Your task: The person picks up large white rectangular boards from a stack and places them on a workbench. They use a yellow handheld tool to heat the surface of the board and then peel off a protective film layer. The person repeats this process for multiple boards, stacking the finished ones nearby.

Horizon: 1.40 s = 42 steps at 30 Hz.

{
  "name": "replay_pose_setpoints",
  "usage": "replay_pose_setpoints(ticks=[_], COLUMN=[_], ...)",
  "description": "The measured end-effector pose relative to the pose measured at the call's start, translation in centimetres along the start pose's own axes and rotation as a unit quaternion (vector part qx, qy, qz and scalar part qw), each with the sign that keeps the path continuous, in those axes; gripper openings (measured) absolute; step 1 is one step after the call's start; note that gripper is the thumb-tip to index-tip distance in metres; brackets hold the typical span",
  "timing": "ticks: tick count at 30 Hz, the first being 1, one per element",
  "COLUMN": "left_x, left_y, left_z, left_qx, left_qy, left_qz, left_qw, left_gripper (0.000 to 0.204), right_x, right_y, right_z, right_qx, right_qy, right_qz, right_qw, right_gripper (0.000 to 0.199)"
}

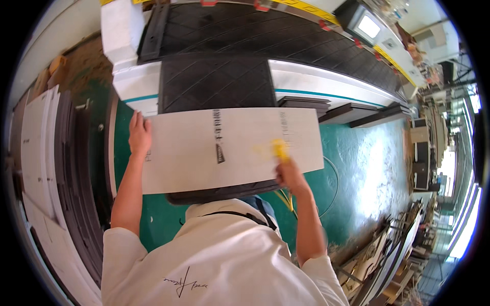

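Observation:
A long pale board [250, 148] with dark printed marks lies crosswise in front of me. My left hand [139, 133] is closed on its left end, the thumb side over the top face. In my right hand [290, 176], closed over the board's right half near its front edge, is a yellow hand-held tool [280, 150]. Motion blurs the tool, so its exact kind cannot be made out. Just below that hand hangs a yellow hose [287, 200]; whether it joins the tool is unclear. A dark padded surface [224, 193] shows under the board's near edge.
Beyond the board, a dark ridged belt [217, 81] meets a wider conveyor bed [286, 38] with yellow edging. Dark panels [352, 112] lean against the white machine base. Stacked boards [41, 168] stand at left, more panels [393, 250] at lower right. The floor [357, 163] is green.

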State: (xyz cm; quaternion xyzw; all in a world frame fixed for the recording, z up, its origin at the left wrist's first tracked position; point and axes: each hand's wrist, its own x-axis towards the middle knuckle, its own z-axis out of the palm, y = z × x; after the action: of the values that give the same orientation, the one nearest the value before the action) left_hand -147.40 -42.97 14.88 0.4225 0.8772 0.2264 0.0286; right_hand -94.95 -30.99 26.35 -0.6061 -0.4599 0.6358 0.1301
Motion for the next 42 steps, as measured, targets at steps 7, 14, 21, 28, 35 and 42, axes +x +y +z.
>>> replay_pose_setpoints(ticks=[7,14,21,28,35,42], left_x=[-1.7,-11.6,-19.8,-20.5,-17.1,-3.5], left_y=[1.7,10.1,11.0,4.7,7.7,11.6], left_z=[1.8,1.1,-7.7,-6.6,-9.1,-23.5], left_qx=[0.156,0.104,0.062,0.224,0.227,0.145], left_qy=[0.052,-0.085,-0.257,-0.152,-0.204,-0.267], left_qz=[0.031,0.208,0.210,0.141,0.139,0.203], left_qw=[0.986,0.969,0.941,0.952,0.942,0.931], left_gripper=[0.051,0.052,0.060,0.083,0.090,0.047], right_x=[-10.3,-17.8,-17.6,-11.6,-10.0,-11.2], right_y=[1.0,4.0,6.5,3.9,-3.0,-6.9], right_z=[-10.1,-14.3,-21.0,-20.3,-8.7,5.1], right_qx=[-0.079,-0.203,-0.303,-0.259,-0.354,-0.301], right_qy=[-0.151,-0.029,0.218,0.151,-0.236,-0.331], right_qz=[0.068,0.123,-0.006,-0.006,-0.105,-0.502], right_qw=[0.983,0.971,0.928,0.954,0.899,0.740], right_gripper=[0.029,0.058,0.044,0.051,0.063,0.069])
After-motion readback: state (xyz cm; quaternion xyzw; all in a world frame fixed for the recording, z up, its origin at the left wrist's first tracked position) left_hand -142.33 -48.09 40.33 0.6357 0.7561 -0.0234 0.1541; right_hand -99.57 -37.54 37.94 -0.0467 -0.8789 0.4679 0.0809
